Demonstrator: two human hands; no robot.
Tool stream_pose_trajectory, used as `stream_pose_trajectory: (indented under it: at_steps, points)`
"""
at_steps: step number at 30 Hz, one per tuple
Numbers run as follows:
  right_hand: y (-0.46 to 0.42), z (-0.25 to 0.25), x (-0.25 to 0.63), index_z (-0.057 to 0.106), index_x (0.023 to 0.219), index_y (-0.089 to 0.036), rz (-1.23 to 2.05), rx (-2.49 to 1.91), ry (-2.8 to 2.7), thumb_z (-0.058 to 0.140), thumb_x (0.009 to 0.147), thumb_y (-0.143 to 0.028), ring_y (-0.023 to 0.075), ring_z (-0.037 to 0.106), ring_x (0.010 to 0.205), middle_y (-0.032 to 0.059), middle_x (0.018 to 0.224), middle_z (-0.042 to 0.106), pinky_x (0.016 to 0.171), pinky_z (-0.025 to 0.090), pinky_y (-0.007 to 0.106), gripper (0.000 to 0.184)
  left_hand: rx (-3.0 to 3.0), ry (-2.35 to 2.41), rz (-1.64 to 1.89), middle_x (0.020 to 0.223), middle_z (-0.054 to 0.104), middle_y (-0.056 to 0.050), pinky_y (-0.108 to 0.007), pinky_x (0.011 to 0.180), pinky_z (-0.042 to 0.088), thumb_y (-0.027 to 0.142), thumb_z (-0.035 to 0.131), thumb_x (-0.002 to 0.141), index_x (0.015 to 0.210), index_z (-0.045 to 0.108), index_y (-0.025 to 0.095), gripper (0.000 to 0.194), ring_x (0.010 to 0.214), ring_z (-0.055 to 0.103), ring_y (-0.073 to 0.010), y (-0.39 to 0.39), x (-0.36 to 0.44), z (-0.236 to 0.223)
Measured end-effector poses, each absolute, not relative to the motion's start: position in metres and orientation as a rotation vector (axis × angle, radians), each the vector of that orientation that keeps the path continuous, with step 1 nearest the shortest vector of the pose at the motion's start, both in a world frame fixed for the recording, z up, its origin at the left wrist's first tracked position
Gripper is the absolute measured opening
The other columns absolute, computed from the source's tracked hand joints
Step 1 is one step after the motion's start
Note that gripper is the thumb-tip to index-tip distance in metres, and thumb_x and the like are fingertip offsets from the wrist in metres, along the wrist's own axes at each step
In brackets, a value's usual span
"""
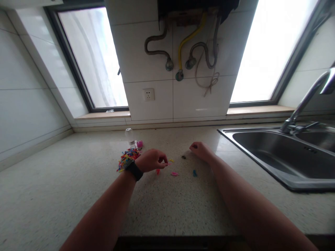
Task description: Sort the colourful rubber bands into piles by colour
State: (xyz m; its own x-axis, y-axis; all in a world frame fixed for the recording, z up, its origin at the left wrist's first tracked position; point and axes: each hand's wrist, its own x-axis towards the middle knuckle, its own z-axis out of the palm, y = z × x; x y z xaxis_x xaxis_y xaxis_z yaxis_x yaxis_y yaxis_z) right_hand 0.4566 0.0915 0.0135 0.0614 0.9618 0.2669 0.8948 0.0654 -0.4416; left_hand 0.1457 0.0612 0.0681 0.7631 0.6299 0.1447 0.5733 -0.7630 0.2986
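Heap of small coloured bands [127,154], rubber by the look of them, lies on the pale speckled surface [167,209], and I'll place everything else by that heap. My left hand [153,159] is just right of it, thumb and forefinger pinched on a thin pink band [169,164]. My right hand [201,151] rests well to the right of the heap, fingers curled in and low; whether anything sits between them, I can't make out.

Several sorts lie right of the heap: a yellow cluster [171,160] and a dark cluster [184,157], then, nearer me, a red cluster [158,172], a pink cluster [174,174] and, farthest from the heap, a blue cluster [194,173]. Just behind it are a clear container [128,134] and a round pink cap [140,144].

My left wrist seems the likeliest trouble: its black watch [134,170] overlaps the heap in my view, and if it hangs low enough to touch, moving that arm could drag bands loose. Too light a pinch might drop the pink band into the yellow cluster; too hard, and it could spring away. A careless sweep of my right hand toward the heap might scatter the dark cluster.
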Motion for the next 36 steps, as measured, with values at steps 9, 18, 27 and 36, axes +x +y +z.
stream_pose_trajectory:
  at_steps: [9, 18, 27, 36]
  points:
    - [0.093, 0.011, 0.458, 0.075, 0.089, -0.021, 0.176, -1.841, -1.858, 0.056, 0.084, -0.034, 0.0202, 0.066, 0.079, 0.0085, 0.086, 0.074, 0.066, 0.04, 0.027, 0.024, 2.838, 0.867, 0.308, 0.07, 0.066, 0.001, -0.025, 0.063, 0.033, 0.038, 0.066, 0.082, 0.086, 0.075, 0.025, 0.017, 0.066, 0.056, -0.0129, 0.048, 0.166, 0.059]
    - [0.092, 0.012, 0.458, 0.075, 0.088, -0.021, 0.182, -1.832, -1.866, 0.056, 0.084, -0.034, 0.0201, 0.066, 0.078, 0.0088, 0.085, 0.074, 0.067, 0.041, 0.027, 0.024, 2.863, 0.804, 0.332, 0.075, 0.07, 0.0, -0.025, 0.064, 0.036, 0.039, 0.064, 0.085, 0.089, 0.076, 0.025, 0.019, 0.068, 0.059, -0.0134, 0.048, 0.167, 0.057]
    - [0.094, 0.012, 0.456, 0.075, 0.087, -0.022, 0.161, -1.796, -1.862, 0.056, 0.084, -0.033, 0.0196, 0.066, 0.077, 0.0068, 0.082, 0.074, 0.067, 0.041, 0.026, 0.022, 2.593, 0.895, 0.717, 0.07, 0.067, -0.001, -0.024, 0.06, 0.034, 0.038, 0.055, 0.09, 0.094, 0.076, 0.021, 0.027, 0.061, 0.053, -0.0117, 0.051, 0.166, 0.055]
    - [0.067, 0.032, 0.406, 0.071, 0.092, -0.02, 0.103, -1.474, -2.104, 0.056, 0.086, -0.025, 0.0174, 0.062, 0.079, 0.0057, 0.087, 0.072, 0.074, 0.042, 0.027, 0.017, 2.196, 1.085, 1.19, 0.066, 0.06, -0.001, -0.024, 0.059, 0.035, 0.036, 0.044, 0.095, 0.097, 0.073, 0.015, 0.036, 0.062, 0.052, -0.0124, 0.065, 0.159, 0.052]
